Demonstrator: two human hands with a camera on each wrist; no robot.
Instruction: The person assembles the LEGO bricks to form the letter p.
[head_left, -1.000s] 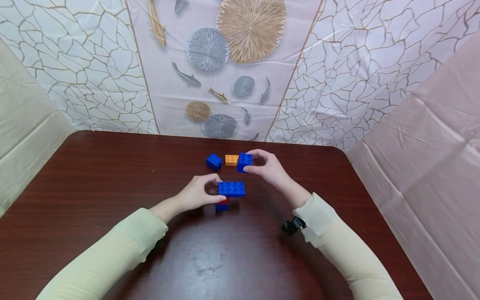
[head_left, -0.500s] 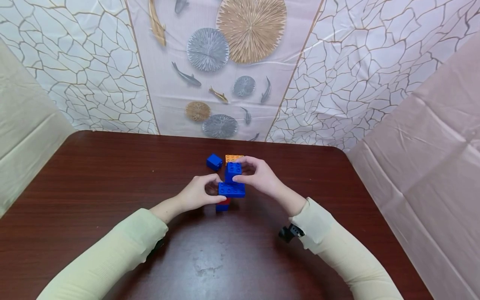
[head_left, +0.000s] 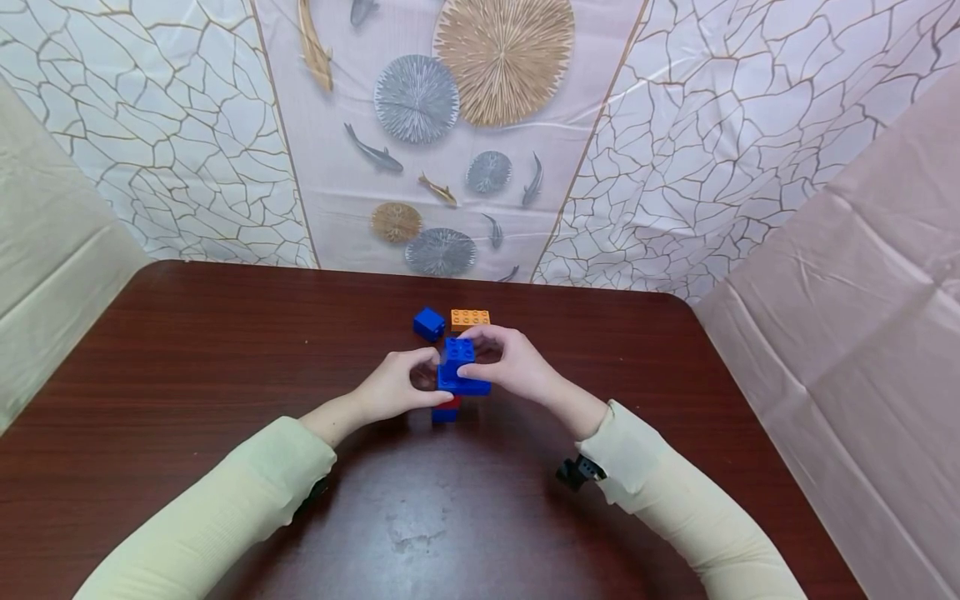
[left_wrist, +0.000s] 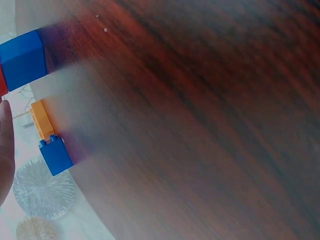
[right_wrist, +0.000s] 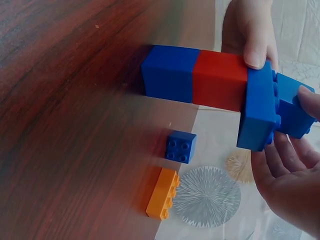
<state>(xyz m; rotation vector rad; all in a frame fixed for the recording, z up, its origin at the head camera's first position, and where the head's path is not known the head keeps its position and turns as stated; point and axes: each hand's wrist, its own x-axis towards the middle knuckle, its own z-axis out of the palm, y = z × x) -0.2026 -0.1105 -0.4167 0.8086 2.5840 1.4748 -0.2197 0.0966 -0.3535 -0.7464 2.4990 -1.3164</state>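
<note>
A stack of toy building bricks stands on the table: a blue brick (right_wrist: pixel 170 74) at the bottom, a red brick (right_wrist: pixel 220 81) on it, and a long blue brick (right_wrist: pixel 256 112) across the top, jutting out to the right. My left hand (head_left: pixel 392 387) grips the stack from the left, its thumb where the red and long blue bricks meet. My right hand (head_left: pixel 519 365) pinches a small blue brick (head_left: pixel 460 350) between thumb and fingers, right at the studs of the long brick. In the right wrist view this small brick is slightly tilted against them.
Behind the stack, another blue brick (head_left: pixel 429 324) lies on its side, studs facing sideways. Beside it is a flat orange brick (head_left: pixel 470 319) with its studs up. The dark wooden table (head_left: pixel 225 350) ends at a patterned wall covering (head_left: pixel 442 150) at the back.
My right hand has brought the small blue brick left and nearer to me, from beside the orange brick onto the long blue brick. The left hand has stayed in place.
</note>
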